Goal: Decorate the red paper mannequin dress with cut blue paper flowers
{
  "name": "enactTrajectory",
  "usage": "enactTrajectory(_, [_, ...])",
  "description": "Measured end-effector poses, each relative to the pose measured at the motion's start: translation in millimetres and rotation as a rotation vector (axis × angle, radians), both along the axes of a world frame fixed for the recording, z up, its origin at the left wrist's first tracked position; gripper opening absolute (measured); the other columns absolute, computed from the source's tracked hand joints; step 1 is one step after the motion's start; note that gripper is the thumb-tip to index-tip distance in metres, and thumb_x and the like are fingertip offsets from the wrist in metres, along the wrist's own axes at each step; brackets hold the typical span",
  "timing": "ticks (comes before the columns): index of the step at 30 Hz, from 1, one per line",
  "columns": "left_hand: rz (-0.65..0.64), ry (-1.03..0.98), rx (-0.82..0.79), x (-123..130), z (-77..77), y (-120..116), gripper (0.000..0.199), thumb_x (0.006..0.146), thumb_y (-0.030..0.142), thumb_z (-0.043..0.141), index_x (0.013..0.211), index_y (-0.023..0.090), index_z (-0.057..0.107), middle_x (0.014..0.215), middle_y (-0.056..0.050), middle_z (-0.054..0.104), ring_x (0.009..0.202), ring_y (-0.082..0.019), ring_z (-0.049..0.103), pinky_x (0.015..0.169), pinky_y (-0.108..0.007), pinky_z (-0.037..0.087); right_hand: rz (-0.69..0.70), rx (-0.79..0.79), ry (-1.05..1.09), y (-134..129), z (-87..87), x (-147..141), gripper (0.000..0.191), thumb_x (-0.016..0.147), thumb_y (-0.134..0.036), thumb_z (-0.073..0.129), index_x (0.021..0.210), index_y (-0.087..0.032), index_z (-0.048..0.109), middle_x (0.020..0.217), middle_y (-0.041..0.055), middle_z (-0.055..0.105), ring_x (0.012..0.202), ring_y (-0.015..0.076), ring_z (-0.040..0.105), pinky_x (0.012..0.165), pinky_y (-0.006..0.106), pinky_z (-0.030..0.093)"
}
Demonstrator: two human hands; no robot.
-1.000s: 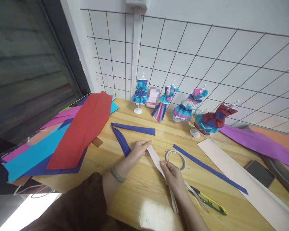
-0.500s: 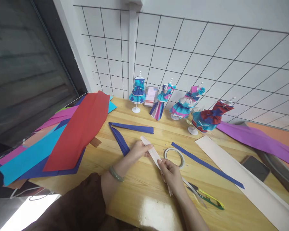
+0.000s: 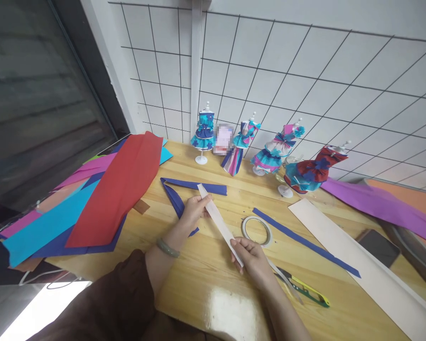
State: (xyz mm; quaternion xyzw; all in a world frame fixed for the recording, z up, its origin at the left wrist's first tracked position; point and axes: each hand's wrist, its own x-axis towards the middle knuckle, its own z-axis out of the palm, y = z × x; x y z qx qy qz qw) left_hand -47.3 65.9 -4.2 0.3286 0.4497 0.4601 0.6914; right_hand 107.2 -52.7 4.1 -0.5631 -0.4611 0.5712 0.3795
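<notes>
A narrow white paper strip (image 3: pixel 220 224) is stretched at a slant between my hands, above the wooden table (image 3: pixel 188 289). My left hand (image 3: pixel 195 210) pinches it near its upper end, thumb on top. Near the lower end, my right hand (image 3: pixel 250 258) grips the same strip between thumb and fingers. A roll of double-sided tape (image 3: pixel 244 232) lies just beyond my right hand. Under and behind my left hand rests a folded dark blue paper strip (image 3: pixel 202 186). Yellow-and-green scissors (image 3: pixel 310 291) lie right of my right wrist, their blades partly beneath a loose pale strip (image 3: pixel 287 282).
Left lies a pile of coloured crepe paper with a red sheet (image 3: pixel 117 189) on top. Several small dress forms, one in a red dress (image 3: pixel 315 166), line the wall. Rightward are a thin blue strip (image 3: pixel 305 242), a long pale sheet (image 3: pixel 355 260), a phone (image 3: pixel 378 247) and purple paper (image 3: pixel 376 203).
My left hand has moved up and left, away from my right hand. More of the white strip now shows, pulled straight between them.
</notes>
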Motion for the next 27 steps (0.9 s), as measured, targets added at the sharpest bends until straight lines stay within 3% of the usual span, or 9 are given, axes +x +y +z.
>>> enactTrajectory(2, [-0.112,-0.046,-0.028,4.6,4.7,-8.2,0.036,0.068,0.043,0.065,0.083,0.010,0.060,0.068,-0.007,0.065,0.059,-0.014,0.061,0.054,-0.025,0.050,-0.028,0.014,0.005,1.2,-1.5,1.1,0.041,0.079,-0.051,0.051,0.058,-0.016,0.051,0.044,-0.0048,0.047,0.030,0.0043,0.035,0.035,0.019,0.025])
enactTrajectory(4, [-0.321,-0.086,-0.060,10.3,7.6,-17.8,0.040,0.067,0.045,0.067,0.082,0.009,0.061,0.074,-0.011,0.067,0.063,-0.016,0.063,0.059,-0.028,0.052,-0.070,0.035,-0.003,2.6,-3.6,2.1,0.042,0.080,-0.051,0.049,0.057,-0.016,0.050,0.040,-0.0058,0.044,0.029,0.0042,0.034,0.035,0.018,0.024])
enactTrajectory(7, [-0.520,-0.047,-0.026,16.3,6.4,-27.8,0.038,0.061,0.038,0.073,0.080,0.007,0.063,0.080,-0.013,0.067,0.068,-0.016,0.063,0.062,-0.027,0.051,-0.104,0.053,-0.025,3.5,-6.4,3.2,0.042,0.081,-0.050,0.048,0.058,-0.016,0.051,0.035,-0.0062,0.042,0.029,0.0047,0.033,0.036,0.019,0.024])
enactTrajectory(13, [-0.418,0.007,-0.036,13.7,-1.3,-22.2,0.031,0.062,0.034,0.073,0.076,0.007,0.064,0.073,-0.011,0.067,0.064,-0.016,0.063,0.059,-0.025,0.050,-0.066,0.053,-0.054,2.5,-3.9,0.3,0.038,0.079,-0.049,0.053,0.060,-0.016,0.054,0.035,-0.0067,0.043,0.029,0.0048,0.033,0.036,0.019,0.025])
enactTrajectory(20, [-0.279,-0.015,-0.033,10.7,2.9,-16.4,0.023,0.066,0.031,0.068,0.071,0.011,0.057,0.065,-0.004,0.063,0.057,-0.012,0.059,0.054,-0.022,0.048,-0.016,0.049,-0.059,-0.2,-2.0,-4.5,0.035,0.075,-0.048,0.057,0.062,-0.016,0.052,0.049,-0.0038,0.051,0.033,0.0050,0.037,0.034,0.019,0.028])
enactTrajectory(24, [-0.288,-0.030,-0.016,8.5,5.2,-17.0,0.025,0.069,0.036,0.065,0.071,0.013,0.054,0.060,-0.001,0.060,0.054,-0.010,0.057,0.053,-0.021,0.047,-0.040,0.185,-0.048,-3.6,-5.3,-2.9,0.026,0.076,-0.038,0.060,0.091,-0.017,0.055,0.074,0.0006,0.055,0.049,0.0076,0.046,0.045,0.020,0.041])
enactTrajectory(27, [-0.382,-0.011,-0.018,8.3,6.7,-20.4,0.028,0.067,0.038,0.067,0.071,0.012,0.056,0.061,-0.003,0.061,0.053,-0.011,0.057,0.048,-0.020,0.044,-0.045,0.429,-0.159,-4.7,-5.8,1.0,0.040,0.081,-0.023,0.053,0.119,-0.023,0.043,0.098,0.0058,0.052,0.061,0.0098,0.050,0.057,0.024,0.046])
